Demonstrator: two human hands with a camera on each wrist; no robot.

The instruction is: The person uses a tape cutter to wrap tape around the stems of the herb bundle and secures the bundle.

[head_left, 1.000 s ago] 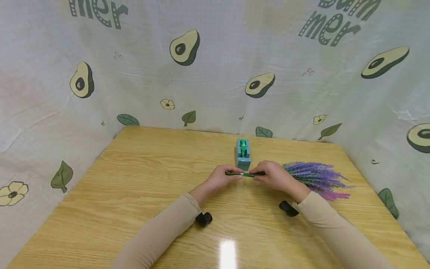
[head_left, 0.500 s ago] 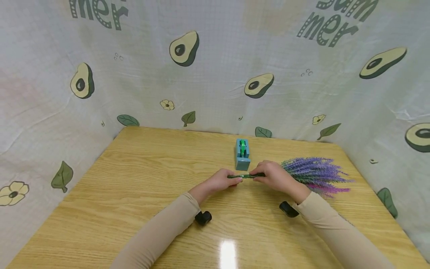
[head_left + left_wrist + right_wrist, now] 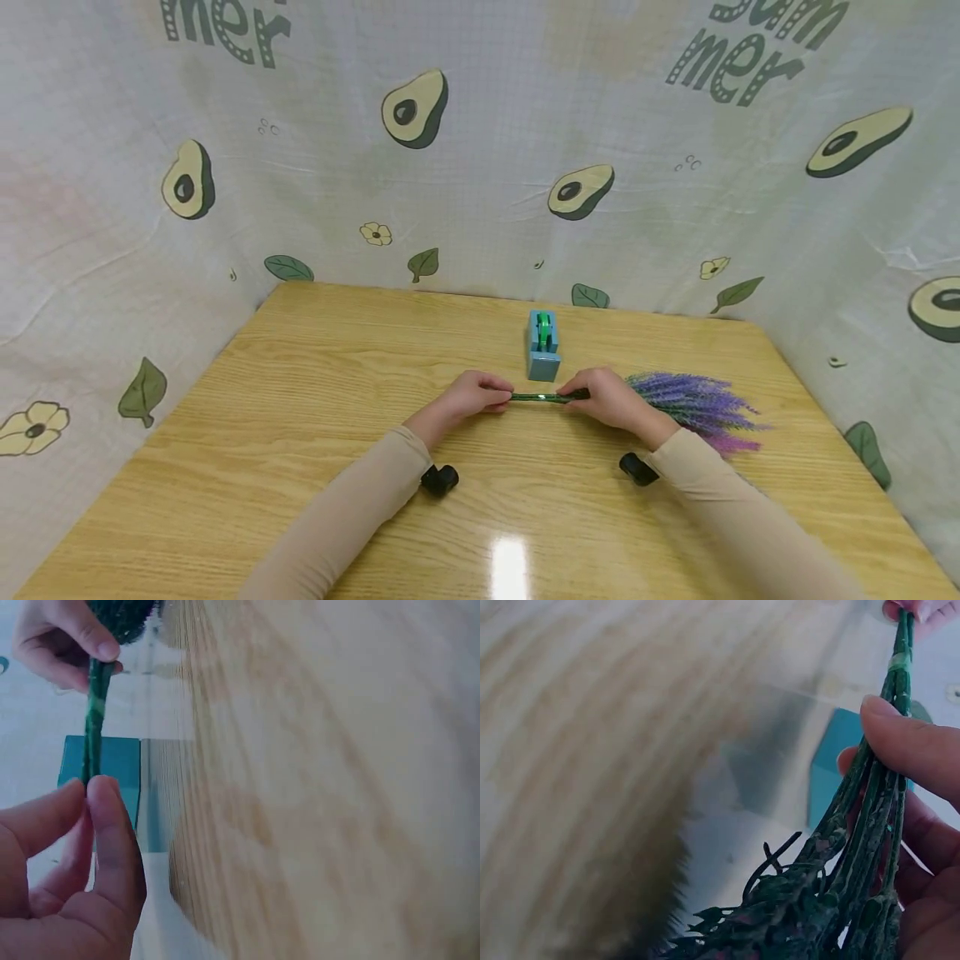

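A bunch of artificial lavender (image 3: 686, 400) with purple and pink heads lies sideways in my hands, its blooms pointing right. My right hand (image 3: 609, 398) grips the green stems partway along, thumb across them in the right wrist view. At the far end of the stems (image 3: 94, 727), my left hand (image 3: 474, 394) pinches the tips between thumb and fingers. A band of shiny green tape (image 3: 900, 661) wraps the stems between the two hands. Just beyond them stands a blue tape dispenser (image 3: 543, 367) with a green roll (image 3: 543, 329) in it.
The wooden table (image 3: 337, 367) spreads under both arms. A pale cloth (image 3: 480, 167) printed with avocados and leaves hangs behind it and along both sides. Black camera mounts (image 3: 441, 481) stick out below the wrists.
My left hand has slid left to the stem tips, leaving more stem bare between the hands. My right hand and the lavender have dropped slightly toward me.
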